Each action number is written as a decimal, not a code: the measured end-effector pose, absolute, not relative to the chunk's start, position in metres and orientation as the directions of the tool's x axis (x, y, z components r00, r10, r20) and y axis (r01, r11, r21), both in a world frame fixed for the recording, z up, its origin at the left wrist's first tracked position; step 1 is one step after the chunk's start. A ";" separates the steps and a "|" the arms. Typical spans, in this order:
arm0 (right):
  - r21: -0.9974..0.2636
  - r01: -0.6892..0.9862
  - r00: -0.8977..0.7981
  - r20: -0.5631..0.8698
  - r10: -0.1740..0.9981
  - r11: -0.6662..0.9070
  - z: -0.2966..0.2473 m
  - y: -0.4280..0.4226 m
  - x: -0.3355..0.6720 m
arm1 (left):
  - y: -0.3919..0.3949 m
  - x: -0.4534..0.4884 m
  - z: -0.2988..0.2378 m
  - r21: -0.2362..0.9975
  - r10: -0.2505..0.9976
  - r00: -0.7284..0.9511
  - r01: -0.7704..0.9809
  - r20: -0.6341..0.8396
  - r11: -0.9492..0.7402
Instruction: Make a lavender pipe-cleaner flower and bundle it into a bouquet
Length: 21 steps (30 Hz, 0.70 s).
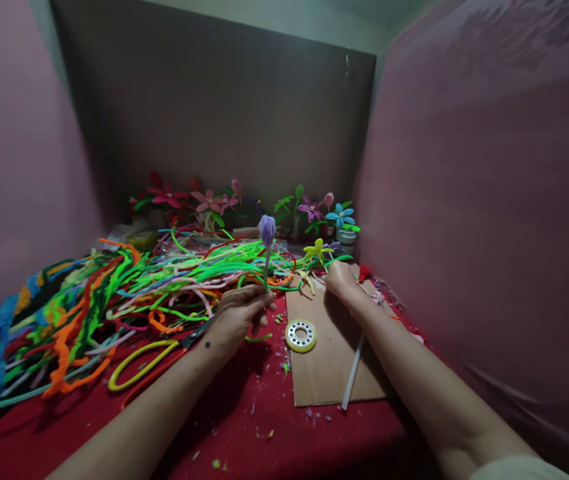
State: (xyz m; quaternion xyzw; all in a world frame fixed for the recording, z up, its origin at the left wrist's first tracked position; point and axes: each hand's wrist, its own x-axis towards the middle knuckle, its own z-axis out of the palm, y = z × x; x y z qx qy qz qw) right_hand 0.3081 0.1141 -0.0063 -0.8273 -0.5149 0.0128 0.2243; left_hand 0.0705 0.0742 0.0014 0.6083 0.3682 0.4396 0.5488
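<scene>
Working outward from the near side of the red-covered bench (244,433), where scraps dot the cloth and the space between our forearms looks roomiest. A clear stick (353,373) overhangs the cardboard (319,383); a brushing right forearm could roll it off. Scissors (184,343) lie beside our left arm, liable to be nudged if it swings. A yellow-rimmed disc (291,343) sits across the cardboard's left edge. Our left hand (241,313) pinches the stem of a purple flower (267,231), upright above the bench; lowered leftward, it might snag in the pipe-cleaner heap (214,270). Right hand (340,279) at the cardboard's far end, fingers hidden: grip untellable. Beyond, standing flowers (341,217) and a wall (224,113) limit reach.
</scene>
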 end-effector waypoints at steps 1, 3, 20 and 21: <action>-0.442 0.829 0.481 0.252 0.840 -0.342 -0.003 0.112 0.310 | 0.075 0.070 0.001 0.991 0.932 0.335 -0.045 0.136 -0.129; -0.582 0.779 0.498 0.351 0.793 -0.232 0.003 0.105 0.312 | 0.077 0.071 0.000 0.991 0.935 0.330 -0.062 0.133 -0.120; -0.907 -0.319 0.059 0.270 0.961 0.274 -0.004 0.048 0.220 | 0.062 0.074 0.009 0.981 0.943 0.273 -0.003 0.188 -0.194; -0.906 -0.330 0.046 0.265 0.963 0.265 -0.006 0.047 0.219 | 0.062 0.075 0.008 0.982 0.945 0.271 -0.010 0.186 -0.190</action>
